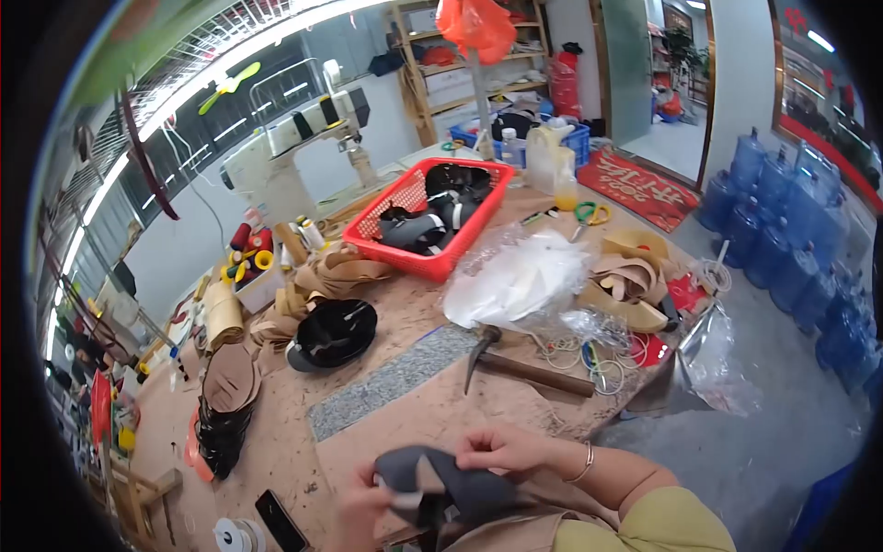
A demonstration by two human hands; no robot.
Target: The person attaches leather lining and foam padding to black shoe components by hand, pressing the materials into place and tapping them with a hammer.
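Observation:
Low in the head view, close to my body, I hold a dark grey shoe upper [460, 488] between both hands. Its beige inner side shows through the opening. My left hand [363, 501], a little blurred, is closed on its left edge. The fingers of my right hand [501, 449] pinch the top edge on the other side. Beyond the upper lies a hammer [529, 373] with a wooden handle, its head resting by a speckled stone slab [395, 382]. A black bowl [333, 333] with a small tool in it sits further left.
A red basket [368, 241] holds several dark shoe uppers. Clear plastic bags [520, 281], scissors [591, 213] and beige strips [630, 276] lie to the right. At lower left are a phone [280, 522] and a white spool [237, 535]. A sewing machine [276, 170] stands behind.

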